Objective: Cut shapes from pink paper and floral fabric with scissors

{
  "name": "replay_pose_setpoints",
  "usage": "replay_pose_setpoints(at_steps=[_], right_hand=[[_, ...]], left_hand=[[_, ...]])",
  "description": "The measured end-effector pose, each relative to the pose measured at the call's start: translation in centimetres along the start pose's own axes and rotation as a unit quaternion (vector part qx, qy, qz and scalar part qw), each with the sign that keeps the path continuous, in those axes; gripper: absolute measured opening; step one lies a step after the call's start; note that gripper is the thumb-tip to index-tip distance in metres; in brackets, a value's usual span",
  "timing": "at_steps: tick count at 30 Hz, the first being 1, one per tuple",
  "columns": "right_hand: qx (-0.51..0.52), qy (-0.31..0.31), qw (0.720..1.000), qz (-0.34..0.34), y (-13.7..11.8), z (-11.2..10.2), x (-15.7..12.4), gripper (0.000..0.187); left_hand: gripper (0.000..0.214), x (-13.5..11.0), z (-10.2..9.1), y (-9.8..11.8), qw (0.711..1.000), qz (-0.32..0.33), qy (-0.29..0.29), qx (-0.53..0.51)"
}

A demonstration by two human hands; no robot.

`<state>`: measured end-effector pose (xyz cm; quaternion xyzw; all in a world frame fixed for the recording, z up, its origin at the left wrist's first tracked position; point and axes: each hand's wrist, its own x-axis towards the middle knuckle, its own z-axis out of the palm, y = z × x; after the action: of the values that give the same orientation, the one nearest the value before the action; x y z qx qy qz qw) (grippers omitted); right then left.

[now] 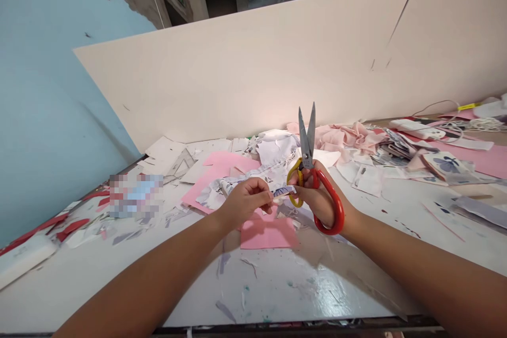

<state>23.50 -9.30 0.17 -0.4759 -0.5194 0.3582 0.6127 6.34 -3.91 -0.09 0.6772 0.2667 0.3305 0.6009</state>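
My right hand [317, 195] grips a pair of scissors [307, 140] with a red and a yellow handle loop, the blades pointing up and away, slightly parted. My left hand [245, 198] is closed in a pinch on a small strip of printed white fabric [284, 190], held between the two hands just left of the scissor handles. Both hands hover over a pink sheet [267, 232] on the white table [285, 280].
Heaps of white, pink and printed fabric scraps [348, 142] lie along the back of the table. A cream board [257, 68] stands as a wall behind them. Pink sheets [222, 166] and small offcuts litter the left; cords and patterned pieces [447, 163] sit far right.
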Motion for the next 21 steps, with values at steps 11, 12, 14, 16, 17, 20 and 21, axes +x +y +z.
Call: replay_pose_setpoints(at_steps=[11,12,14,16,17,20,21], right_hand=[[0.129,-0.111,0.982,0.078,0.7,-0.2,0.2,0.018],[0.109,-0.122,0.983,0.079,0.8,-0.2,0.2,0.02],[0.063,-0.133,0.987,0.058,1.1,-0.3,0.2,0.024],[0.024,-0.128,0.991,0.035,1.3,-0.4,0.1,0.03],[0.012,-0.12,0.992,0.028,1.4,-0.5,0.1,0.033],[-0.01,-0.1,0.995,0.028,1.2,-0.5,0.0,0.033],[-0.018,-0.101,0.994,0.03,1.1,-0.5,0.0,0.031]], left_hand=[[0.008,-0.6,0.5,0.3,0.992,0.033,0.052,0.106],[0.008,-0.7,0.6,0.3,0.991,0.033,0.054,0.119],[0.008,-0.8,0.7,0.4,0.987,0.032,0.055,0.148],[0.009,-0.8,0.8,0.3,0.984,0.034,0.054,0.168],[0.009,-0.8,0.8,0.2,0.983,0.036,0.052,0.173],[0.01,-0.7,0.8,0.0,0.98,0.047,0.053,0.184],[0.009,-0.7,0.8,-0.1,0.979,0.05,0.056,0.191]])
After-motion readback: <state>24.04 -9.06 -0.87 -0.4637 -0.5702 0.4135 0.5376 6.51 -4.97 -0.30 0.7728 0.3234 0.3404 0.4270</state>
